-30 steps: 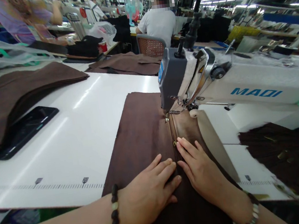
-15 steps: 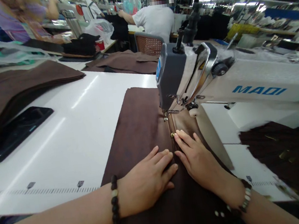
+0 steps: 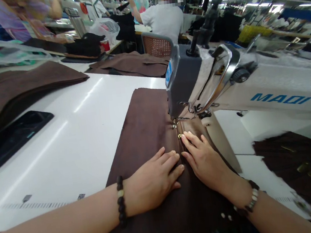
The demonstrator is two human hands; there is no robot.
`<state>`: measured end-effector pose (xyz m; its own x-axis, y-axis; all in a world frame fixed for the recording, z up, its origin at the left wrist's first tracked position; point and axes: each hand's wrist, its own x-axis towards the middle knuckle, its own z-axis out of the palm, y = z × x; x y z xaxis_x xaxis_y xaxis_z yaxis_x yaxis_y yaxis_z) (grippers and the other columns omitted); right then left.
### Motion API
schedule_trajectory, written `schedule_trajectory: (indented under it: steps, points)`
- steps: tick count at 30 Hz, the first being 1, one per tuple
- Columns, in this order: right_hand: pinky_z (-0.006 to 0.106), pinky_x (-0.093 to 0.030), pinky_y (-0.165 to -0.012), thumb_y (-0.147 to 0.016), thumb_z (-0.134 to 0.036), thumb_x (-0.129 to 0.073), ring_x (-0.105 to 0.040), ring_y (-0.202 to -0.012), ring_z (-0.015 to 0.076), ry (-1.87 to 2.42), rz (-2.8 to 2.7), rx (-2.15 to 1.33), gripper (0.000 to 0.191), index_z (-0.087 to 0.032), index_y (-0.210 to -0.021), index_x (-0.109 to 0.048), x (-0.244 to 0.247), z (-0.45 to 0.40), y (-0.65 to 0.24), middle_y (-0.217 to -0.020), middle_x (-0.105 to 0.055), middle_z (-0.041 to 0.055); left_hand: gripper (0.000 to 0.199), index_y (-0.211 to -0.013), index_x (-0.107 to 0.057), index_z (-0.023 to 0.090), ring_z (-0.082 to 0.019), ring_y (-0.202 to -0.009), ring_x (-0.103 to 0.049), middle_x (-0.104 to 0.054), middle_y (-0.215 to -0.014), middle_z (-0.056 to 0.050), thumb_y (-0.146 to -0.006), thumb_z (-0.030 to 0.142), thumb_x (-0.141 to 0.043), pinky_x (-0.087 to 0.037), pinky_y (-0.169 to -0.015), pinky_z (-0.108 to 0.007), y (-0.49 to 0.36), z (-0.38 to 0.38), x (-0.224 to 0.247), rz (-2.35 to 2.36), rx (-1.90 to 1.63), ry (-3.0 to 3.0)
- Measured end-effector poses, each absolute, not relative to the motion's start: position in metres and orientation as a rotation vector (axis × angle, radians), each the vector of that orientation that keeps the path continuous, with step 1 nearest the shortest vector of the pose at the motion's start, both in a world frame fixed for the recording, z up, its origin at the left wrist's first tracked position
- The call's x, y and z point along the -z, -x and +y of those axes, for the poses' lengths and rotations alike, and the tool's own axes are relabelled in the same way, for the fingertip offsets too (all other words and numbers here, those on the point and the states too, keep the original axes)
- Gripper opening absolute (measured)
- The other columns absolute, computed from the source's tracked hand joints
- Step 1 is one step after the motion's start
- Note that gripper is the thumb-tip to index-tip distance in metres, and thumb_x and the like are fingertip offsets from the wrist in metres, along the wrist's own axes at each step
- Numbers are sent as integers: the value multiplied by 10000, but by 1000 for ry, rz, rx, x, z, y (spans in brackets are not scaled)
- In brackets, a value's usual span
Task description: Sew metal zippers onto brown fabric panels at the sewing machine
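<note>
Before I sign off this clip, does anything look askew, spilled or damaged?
Nothing looks spilled or damaged. Slightly untidy, perhaps: the brown fabric stack, on the left of the table, droops over a glossy black panel, partly covering it.

Both arms are bare up to where the view cuts them off. The left arm (image 3: 56, 230) has a beaded band (image 3: 121, 207) on the wrist. Its beads are round, big and very dark, almost black, with one pale, creamy bead in the row. The right arm (image 3: 283, 214) has a mixed band (image 3: 252, 202) on the wrist. It has dark brown beads, and a bunch of white and grayish ones side by side. The left hand (image 3: 152, 183) and the right hand (image 3: 208, 164) are bare too, with slim fingers.
</note>
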<state>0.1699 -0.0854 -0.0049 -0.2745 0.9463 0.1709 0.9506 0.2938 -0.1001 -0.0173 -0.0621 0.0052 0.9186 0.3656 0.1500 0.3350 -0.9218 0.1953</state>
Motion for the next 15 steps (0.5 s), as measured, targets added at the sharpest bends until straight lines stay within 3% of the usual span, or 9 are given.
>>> schedule_trajectory:
  steps: [15]
  points:
    - [448, -354, -960, -895, -247, -311, -377, -1190, 250, 1717, -2384, 28, 429, -75, -1275, -413, 3, -52, -178, -1291, -428, 157, 281, -1101, -496, 125, -238, -1074, -447, -470, -1115, -118, -863, 273, -505, -291, -1015, -454, 11, -33, -8, 512, -255, -2923]
